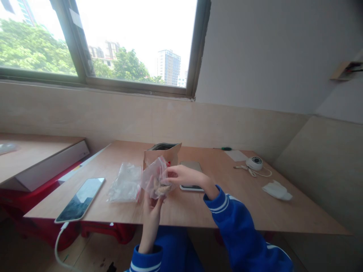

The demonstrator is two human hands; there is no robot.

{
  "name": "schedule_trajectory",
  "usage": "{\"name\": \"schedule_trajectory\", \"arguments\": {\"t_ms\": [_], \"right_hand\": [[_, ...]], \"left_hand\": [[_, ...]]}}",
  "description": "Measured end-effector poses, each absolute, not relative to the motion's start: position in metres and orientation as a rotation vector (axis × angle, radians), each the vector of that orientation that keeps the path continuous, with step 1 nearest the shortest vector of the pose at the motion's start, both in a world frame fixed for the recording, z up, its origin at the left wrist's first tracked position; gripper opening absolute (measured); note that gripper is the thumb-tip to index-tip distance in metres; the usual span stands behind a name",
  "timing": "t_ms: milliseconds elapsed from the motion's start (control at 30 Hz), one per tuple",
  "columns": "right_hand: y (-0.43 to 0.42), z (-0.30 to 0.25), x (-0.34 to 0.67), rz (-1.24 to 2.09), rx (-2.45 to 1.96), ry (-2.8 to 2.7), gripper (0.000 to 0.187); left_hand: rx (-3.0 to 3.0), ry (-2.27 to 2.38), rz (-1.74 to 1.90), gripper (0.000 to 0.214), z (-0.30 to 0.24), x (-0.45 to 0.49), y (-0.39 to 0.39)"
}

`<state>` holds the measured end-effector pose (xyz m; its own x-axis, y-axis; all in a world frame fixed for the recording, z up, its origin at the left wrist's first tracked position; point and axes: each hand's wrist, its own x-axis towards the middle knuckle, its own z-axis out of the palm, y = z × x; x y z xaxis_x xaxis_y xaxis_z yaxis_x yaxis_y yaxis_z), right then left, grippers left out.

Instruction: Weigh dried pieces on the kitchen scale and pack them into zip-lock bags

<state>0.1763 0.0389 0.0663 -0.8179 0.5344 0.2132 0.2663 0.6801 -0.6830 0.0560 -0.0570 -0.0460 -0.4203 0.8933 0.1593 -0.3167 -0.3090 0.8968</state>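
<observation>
My left hand [153, 206] holds a small clear zip bag [153, 179] from below, its fingers showing through the plastic. Some light-brown bits lie in the bottom of the bag; I cannot tell what they are. At the bag's right side, my right hand [177, 174] has its fingers closed on the plastic near the opening. Just behind the bag stands an open brown paper pouch [149, 156]. A stack of empty clear zip bags [124, 185] lies to the left. To the right, partly behind my right hand, is a flat device with a white edge [193, 188], perhaps a scale.
A phone [82, 198] with a white charging cable [58, 241] rests at the table's left edge. On the right are a white dome camera [254, 163], a crumpled white tissue [277, 190] and a green-handled screwdriver [226, 149]. Red stools [121, 231] stand below the table [227, 207].
</observation>
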Motion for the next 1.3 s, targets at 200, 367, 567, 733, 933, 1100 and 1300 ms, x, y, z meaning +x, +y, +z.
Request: {"name": "schedule_trajectory", "arguments": {"t_ms": [200,367,567,733,933,1100,1300], "right_hand": [[0.041,0.061,0.175,0.946,-0.662,-2.532,0.02],[0.039,0.063,0.177,1.07,-0.723,-2.523,0.017],[0.038,0.061,0.178,1.298,-0.676,-2.276,0.014],[0.058,0.072,0.189,1.283,-0.592,-1.997,0.03],[0.089,0.101,0.171,0.784,-0.53,-1.757,0.02],[0.104,0.092,0.153,0.412,-0.662,-2.146,0.017],[0.098,0.079,0.161,-0.253,-0.863,-2.399,0.025]], "left_hand": [[0.892,1.113,1.87,0.068,-0.05,0.053,-0.054],[0.932,1.169,1.888,0.064,-0.055,0.051,-0.051],[0.923,1.179,1.861,0.045,-0.06,0.048,-0.049],[0.865,1.21,1.883,0.047,-0.065,0.039,-0.047],[0.807,1.186,1.873,0.048,-0.068,0.032,-0.046],[0.806,1.19,1.857,0.049,-0.067,0.03,-0.047],[0.809,1.207,1.829,0.048,-0.069,0.028,-0.046]]}}
